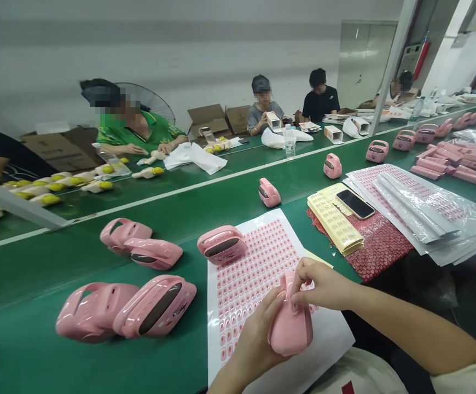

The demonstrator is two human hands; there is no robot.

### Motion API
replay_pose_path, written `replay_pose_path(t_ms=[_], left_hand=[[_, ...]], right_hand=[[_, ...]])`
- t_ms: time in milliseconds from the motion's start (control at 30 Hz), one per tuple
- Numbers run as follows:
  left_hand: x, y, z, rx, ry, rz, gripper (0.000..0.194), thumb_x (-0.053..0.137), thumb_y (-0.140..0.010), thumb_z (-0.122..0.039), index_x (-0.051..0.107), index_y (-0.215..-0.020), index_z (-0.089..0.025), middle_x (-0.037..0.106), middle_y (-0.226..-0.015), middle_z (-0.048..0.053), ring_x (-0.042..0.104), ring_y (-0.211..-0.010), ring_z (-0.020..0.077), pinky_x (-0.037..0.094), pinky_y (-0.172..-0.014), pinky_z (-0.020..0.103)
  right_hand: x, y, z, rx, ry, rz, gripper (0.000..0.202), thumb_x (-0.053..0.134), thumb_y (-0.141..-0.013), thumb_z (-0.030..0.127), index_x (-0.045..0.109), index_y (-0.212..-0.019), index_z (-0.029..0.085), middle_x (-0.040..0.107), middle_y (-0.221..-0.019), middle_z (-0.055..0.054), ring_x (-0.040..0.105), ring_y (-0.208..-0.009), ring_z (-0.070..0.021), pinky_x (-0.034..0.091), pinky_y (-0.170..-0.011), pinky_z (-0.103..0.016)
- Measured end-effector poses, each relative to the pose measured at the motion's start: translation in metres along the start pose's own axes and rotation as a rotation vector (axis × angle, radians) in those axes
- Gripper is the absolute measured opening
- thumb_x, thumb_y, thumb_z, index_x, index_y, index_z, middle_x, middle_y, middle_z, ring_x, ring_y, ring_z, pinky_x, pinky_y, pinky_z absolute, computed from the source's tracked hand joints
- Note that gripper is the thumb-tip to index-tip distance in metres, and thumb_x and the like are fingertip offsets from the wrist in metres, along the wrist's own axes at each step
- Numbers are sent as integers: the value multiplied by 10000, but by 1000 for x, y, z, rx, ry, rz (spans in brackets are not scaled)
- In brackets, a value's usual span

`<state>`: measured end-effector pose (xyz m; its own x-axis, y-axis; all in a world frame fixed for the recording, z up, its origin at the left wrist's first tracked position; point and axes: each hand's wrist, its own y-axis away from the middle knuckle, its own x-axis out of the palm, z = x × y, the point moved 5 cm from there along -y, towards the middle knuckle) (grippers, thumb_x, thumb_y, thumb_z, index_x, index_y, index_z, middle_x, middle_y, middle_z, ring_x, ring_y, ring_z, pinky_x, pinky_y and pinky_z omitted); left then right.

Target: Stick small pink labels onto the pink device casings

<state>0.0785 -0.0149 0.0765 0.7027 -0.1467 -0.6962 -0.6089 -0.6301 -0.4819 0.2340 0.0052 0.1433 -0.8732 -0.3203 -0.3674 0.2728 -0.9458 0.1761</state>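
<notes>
A pink plastic case (290,328) with a handle is held up over a white sheet of small pink stickers (258,262). Around its lower left side wrap the fingers of my left hand (258,334). My right hand (320,284) pinches at the top of the case near the handle; whatever lies between its fingertips is too small to make out. Another pink case (221,244) sits on the sheet's upper left corner. To the left, two pink cases (156,306) lean together on the green table (24,350), with another pair (156,253) behind them.
A phone (355,203) and yellow sticker sheets (334,219) lie on red bubble wrap (379,246) at the right, beside stacked plastic-covered sheets (435,219). More pink cases (269,192) line the green belt. Across it, several people work among boxes and a bottle (289,142).
</notes>
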Motion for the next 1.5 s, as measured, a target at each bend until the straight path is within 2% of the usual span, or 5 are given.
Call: replay_pose_path(t_ms=[533,833,1033,1333,1500], left_hand=[[1,1,-2,49,-15,-38,985,740,-568,-242,186,-1381,-268,504,-1285,145,485,-1166,327,477,-879,448],[-7,-6,-14,98,-55,-64,917,719,-643,-247,174,-1379,-290,475,-1307,164,501,-1154,315,508,-820,442],[-7,-10,-19,202,-48,-120,843,679,-695,-238,187,-1379,-255,486,-1279,195,487,-1166,314,505,-814,441],[-20,-16,4,2,325,-119,927,735,-558,-465,230,-1325,-341,390,-1357,129,400,-1231,356,426,-924,499],[-12,-32,60,-197,283,-181,722,584,-737,-364,218,-1357,-317,399,-1374,115,425,-1218,328,477,-867,472]], right_hand=[[9,10,-6,-114,-22,-95,135,625,-664,82,594,-582,184,437,-748,13,476,-748,-128,422,-718,-284],[21,14,-18,-253,-71,-54,632,681,-604,167,363,-1147,223,360,-1171,-77,371,-1130,-224,362,-955,-402],[18,4,-19,-363,-123,-174,308,459,-821,292,382,-1110,214,423,-1065,-73,430,-1031,-196,363,-930,-392],[5,-48,-46,-127,-149,315,335,517,-741,511,450,-727,184,440,-674,34,421,-578,-95,387,-554,-239],[-43,-93,-21,-37,165,-101,241,483,-767,329,371,-600,196,415,-570,54,422,-526,-94,322,-488,-207]])
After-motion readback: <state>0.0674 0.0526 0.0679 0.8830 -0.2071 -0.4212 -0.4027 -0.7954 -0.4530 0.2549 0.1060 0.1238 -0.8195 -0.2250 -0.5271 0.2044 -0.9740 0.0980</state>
